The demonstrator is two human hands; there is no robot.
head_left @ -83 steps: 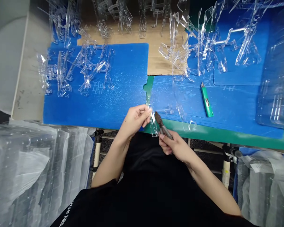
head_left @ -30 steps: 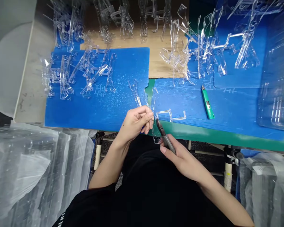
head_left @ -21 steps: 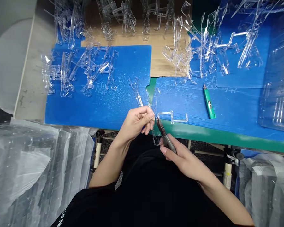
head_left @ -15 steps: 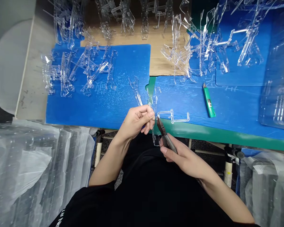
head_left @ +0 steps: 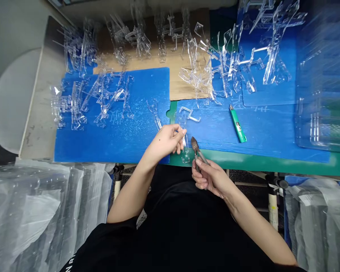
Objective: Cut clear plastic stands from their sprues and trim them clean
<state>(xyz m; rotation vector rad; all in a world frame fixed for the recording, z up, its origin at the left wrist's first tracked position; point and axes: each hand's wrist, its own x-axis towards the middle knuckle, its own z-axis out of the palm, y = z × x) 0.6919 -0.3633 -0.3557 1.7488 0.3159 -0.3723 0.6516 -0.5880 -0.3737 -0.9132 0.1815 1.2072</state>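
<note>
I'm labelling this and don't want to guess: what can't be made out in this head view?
Head view: the left hand hides part of the clear plastic piece.
Head view: the right hand hides part of the pliers.
Head view: the right edge cuts off the clear tray.
Head view: lettering on the green cutter is too small to read.

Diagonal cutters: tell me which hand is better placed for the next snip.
Right, most likely: the right hand holds the diagonal cutters just beside the clear plastic part that the left hand has in its grip.
</note>
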